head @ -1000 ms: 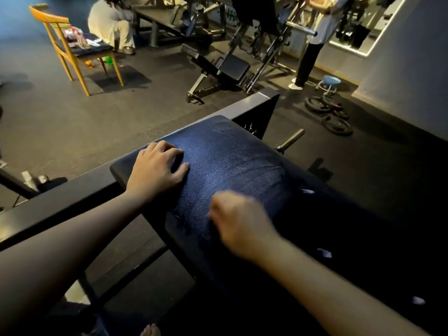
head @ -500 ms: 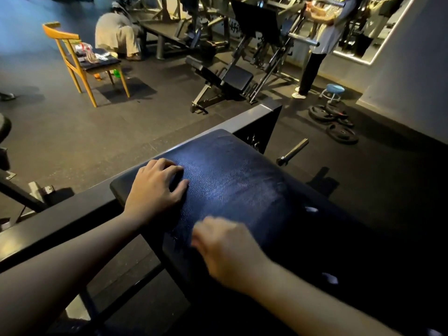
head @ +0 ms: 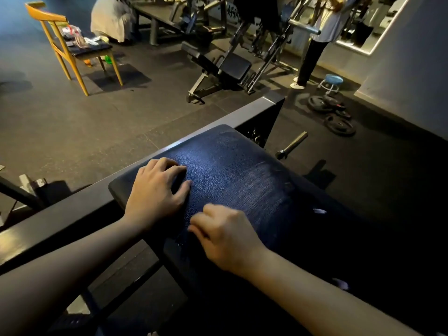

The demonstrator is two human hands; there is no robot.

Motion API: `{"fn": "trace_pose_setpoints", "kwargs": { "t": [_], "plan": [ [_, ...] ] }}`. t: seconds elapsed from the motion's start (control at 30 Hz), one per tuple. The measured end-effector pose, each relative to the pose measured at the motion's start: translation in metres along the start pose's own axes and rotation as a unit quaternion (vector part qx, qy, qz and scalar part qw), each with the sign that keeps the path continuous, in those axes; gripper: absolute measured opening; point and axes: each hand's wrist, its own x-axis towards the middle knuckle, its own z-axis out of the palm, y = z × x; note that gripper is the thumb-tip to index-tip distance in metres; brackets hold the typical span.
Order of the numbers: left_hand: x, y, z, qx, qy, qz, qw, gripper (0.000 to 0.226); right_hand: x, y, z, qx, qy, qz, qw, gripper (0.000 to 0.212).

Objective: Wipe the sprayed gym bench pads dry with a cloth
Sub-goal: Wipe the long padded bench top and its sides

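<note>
Faintly, wall writing (head: 231, 17) (unreadable) shows; left hand (head: 155, 190) rests on pad (head: 238, 169).

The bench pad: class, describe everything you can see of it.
The bench pad is a dark, pebbled, leather-like cushion with rounded corners, mounted on a black metal frame. Faint streaks mark its shiny top. The left hand rests on its left corner; the right hand, fingers curled, sits on its near edge.

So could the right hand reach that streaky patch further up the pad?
Probably yes. The right hand is at the pad just short of the streaky patch, nothing lies between, and the left hand sits to one side.
</note>
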Motion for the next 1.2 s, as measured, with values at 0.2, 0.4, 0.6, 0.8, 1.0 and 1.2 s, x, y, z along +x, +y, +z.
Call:
{"fn": "trace_pose_setpoints", "kwargs": {
  "t": [0.2,0.4,0.6,0.8,1.0,1.2],
  "plan": [
    [-0.001,0.0,-0.001,0.002,-0.008,-0.004,1.0,0.046,0.053,0.125,-0.04,-0.183,0.042,0.144,0.972,0.025],
    [0.0,-0.001,-0.002,0.002,-0.008,-0.011,1.0,0.046,0.066,0.069,-0.013,-0.105,0.058,0.162,0.979,0.02],
    [-0.002,0.001,-0.002,0.003,-0.011,-0.011,1.0,0.047,-0.005,0.061,-0.022,-0.064,-0.003,-0.011,0.998,0.028],
    [-0.001,0.004,-0.003,0.008,-0.005,-0.017,1.0,0.045,0.092,0.168,-0.043,-0.177,0.034,0.22,0.959,0.02],
    [-0.001,0.001,-0.004,0.004,-0.018,-0.006,1.0,0.048,0.114,0.076,0.003,-0.036,-0.003,0.137,0.99,0.02],
    [-0.002,0.005,-0.003,0.004,-0.011,-0.014,1.0,0.045,0.051,0.135,-0.047,-0.097,0.011,0.17,0.981,0.016]
  ]
}}
